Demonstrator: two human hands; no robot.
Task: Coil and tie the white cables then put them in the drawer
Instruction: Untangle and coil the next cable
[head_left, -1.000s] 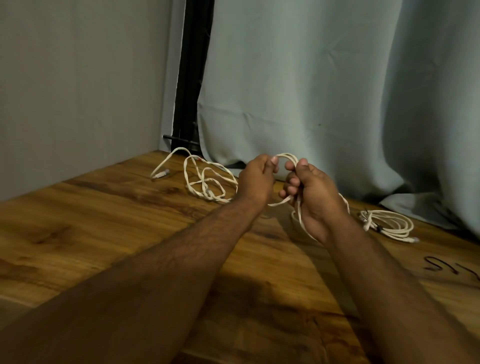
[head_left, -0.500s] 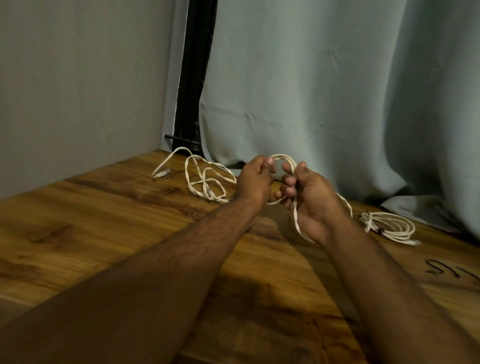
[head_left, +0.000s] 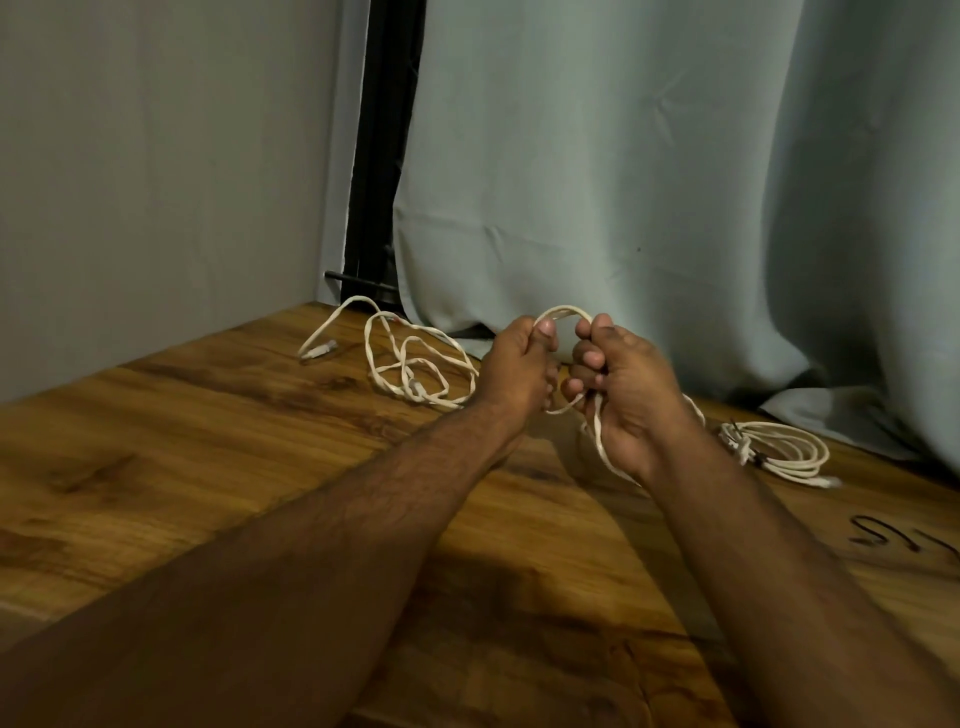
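A white cable (head_left: 563, 313) arches between my two hands above the wooden table (head_left: 208, 457). My left hand (head_left: 519, 364) pinches it with thumb on top. My right hand (head_left: 623, 395) grips several loops of the same cable, which hang down below the palm. The loose rest of this cable (head_left: 415, 364) trails in a tangle on the table to the left, ending in a plug (head_left: 319, 349). A second white cable (head_left: 779, 449) lies coiled on the table to the right of my right hand. No drawer is in view.
A grey-green curtain (head_left: 675, 182) hangs right behind the hands and drapes onto the table's back edge. A grey wall (head_left: 156, 182) closes the left side, with a black frame (head_left: 382, 156) in the corner. Thin black ties (head_left: 883, 538) lie at the right.
My hands have stayed close together with the cable. The right hand's fingers have curled tighter round the loops, and the arch between the hands sits a little higher.
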